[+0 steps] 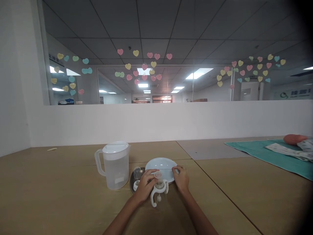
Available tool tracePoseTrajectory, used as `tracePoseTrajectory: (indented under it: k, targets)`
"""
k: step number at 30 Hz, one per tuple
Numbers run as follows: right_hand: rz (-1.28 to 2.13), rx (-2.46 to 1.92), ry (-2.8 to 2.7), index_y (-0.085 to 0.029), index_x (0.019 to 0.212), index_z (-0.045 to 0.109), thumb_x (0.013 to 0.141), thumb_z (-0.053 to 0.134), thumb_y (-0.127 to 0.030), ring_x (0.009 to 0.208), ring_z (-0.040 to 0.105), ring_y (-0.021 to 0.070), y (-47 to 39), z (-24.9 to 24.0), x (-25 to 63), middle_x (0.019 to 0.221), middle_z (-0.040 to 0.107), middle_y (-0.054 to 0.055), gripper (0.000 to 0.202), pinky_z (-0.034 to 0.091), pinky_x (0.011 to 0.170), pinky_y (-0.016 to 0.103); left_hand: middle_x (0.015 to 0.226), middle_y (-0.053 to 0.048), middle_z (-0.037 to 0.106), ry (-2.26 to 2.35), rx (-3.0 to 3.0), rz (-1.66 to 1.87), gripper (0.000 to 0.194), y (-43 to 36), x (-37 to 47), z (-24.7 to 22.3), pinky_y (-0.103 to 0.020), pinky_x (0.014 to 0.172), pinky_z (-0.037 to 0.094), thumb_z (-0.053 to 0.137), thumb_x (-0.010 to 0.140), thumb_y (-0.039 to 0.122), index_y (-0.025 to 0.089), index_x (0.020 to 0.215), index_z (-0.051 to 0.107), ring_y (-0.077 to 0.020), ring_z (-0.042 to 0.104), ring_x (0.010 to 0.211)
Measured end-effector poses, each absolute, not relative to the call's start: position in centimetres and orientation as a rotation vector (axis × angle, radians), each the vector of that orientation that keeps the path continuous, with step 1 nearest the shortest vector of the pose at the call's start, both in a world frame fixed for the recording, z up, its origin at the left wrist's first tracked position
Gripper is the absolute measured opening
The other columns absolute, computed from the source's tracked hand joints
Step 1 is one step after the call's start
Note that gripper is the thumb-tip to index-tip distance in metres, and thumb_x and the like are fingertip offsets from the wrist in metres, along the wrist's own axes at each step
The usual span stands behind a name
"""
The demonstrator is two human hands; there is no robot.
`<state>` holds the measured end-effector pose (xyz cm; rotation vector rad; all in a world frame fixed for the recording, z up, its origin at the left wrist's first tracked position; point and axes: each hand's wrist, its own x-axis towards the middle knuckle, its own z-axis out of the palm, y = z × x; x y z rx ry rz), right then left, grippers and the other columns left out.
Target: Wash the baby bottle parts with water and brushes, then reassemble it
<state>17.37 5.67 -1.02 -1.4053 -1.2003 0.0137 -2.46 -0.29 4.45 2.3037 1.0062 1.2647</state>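
Observation:
A clear baby bottle (159,185) with white curved handles (153,198) stands upright in front of me. A small clear cup-shaped piece (158,175) is at its top. My left hand (144,186) has its fingers closed around the upper part of the bottle from the left. Over the right rim of a pale blue plate (161,160), my right hand (181,179) is pinched. A thin line runs left from its fingertips across the plate; what it is, I cannot make out. Under the plate's left side is a dark round tray (132,183), partly hidden, holding a clear dome-shaped cover (137,173) and a white ring-like part (136,185).
A translucent pitcher (116,173) of clear liquid stands left of the tray. On the brown table (61,189), a green cloth (264,153) at right bears a patterned cloth (288,151) and an orange object (294,139). A white wall (156,122) with windows rises behind.

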Motion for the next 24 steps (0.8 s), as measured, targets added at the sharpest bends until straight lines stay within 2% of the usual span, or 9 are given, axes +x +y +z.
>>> tracePoseTrajectory:
  k: [3, 7, 14, 19, 21, 24]
  targets:
    - [0.037, -1.407, -1.208, -0.021, 0.067, 0.07, 0.072, 0.049, -0.037, 0.091, 0.058, 0.0261, 5.6, -0.9, 17.4, 0.091, 0.066, 0.01, 0.026, 0.042, 0.082, 0.036, 0.116, -0.008, 0.062, 1.036, 2.203, 1.479, 0.03, 0.5, -3.1, 3.2, -0.038, 0.096, 0.041, 0.045, 0.087, 0.034, 0.023, 0.096, 0.071, -0.0226, 0.055, 0.108]
    - [0.06, -1.342, -1.185, -0.021, 0.072, 0.069, 0.072, 0.049, -0.045, 0.089, 0.058, 0.0254, 5.4, -0.9, 17.4, 0.089, 0.066, 0.009, 0.031, 0.042, 0.081, 0.035, 0.1, -0.006, 0.066, 1.254, 2.146, 1.732, 0.03, 2.0, -5.2, 2.0, -0.036, 0.089, 0.045, 0.04, 0.086, 0.027, 0.021, 0.091, 0.069, -0.0208, 0.059, 0.097]
    - [0.098, -1.301, -1.15, -0.019, 0.071, 0.066, 0.076, 0.044, -0.052, 0.083, 0.059, 0.0248, 5.4, -1.2, 17.7, 0.082, 0.067, 0.009, 0.04, 0.042, 0.078, 0.035, 0.081, -0.004, 0.06, 2.021, 2.41, 1.266, 0.016, 1.7, -8.7, 1.5, -0.034, 0.08, 0.041, 0.048, 0.07, 0.013, 0.02, 0.077, 0.06, -0.0222, 0.056, 0.085]
    - [0.039, -1.323, -1.185, -0.02, 0.069, 0.065, 0.076, 0.044, -0.051, 0.083, 0.058, 0.0251, 5.5, -1.4, 17.6, 0.082, 0.066, 0.009, 0.038, 0.042, 0.077, 0.035, 0.081, -0.005, 0.063, 2.048, 2.421, 0.988, 0.015, 1.6, -8.1, 1.2, -0.031, 0.078, 0.039, 0.048, 0.07, 0.01, 0.019, 0.073, 0.06, -0.0208, 0.057, 0.084]
    - [0.009, -1.328, -1.21, -0.021, 0.068, 0.065, 0.077, 0.043, -0.049, 0.082, 0.058, 0.0254, 5.5, -1.5, 17.5, 0.08, 0.066, 0.009, 0.037, 0.042, 0.077, 0.035, 0.078, -0.005, 0.062, 2.061, 2.421, 0.997, 0.014, 1.6, -8.1, 1.3, -0.031, 0.075, 0.04, 0.047, 0.072, 0.012, 0.019, 0.069, 0.059, -0.0209, 0.058, 0.081]
    - [-0.021, -1.33, -1.221, -0.02, 0.069, 0.065, 0.079, 0.042, -0.048, 0.082, 0.057, 0.0253, 5.5, -1.4, 17.4, 0.08, 0.066, 0.01, 0.038, 0.041, 0.078, 0.036, 0.079, -0.004, 0.061, 2.065, 2.328, 1.248, 0.015, 1.4, -8.1, 1.9, -0.028, 0.07, 0.04, 0.044, 0.077, 0.015, 0.019, 0.074, 0.058, -0.0189, 0.057, 0.077]
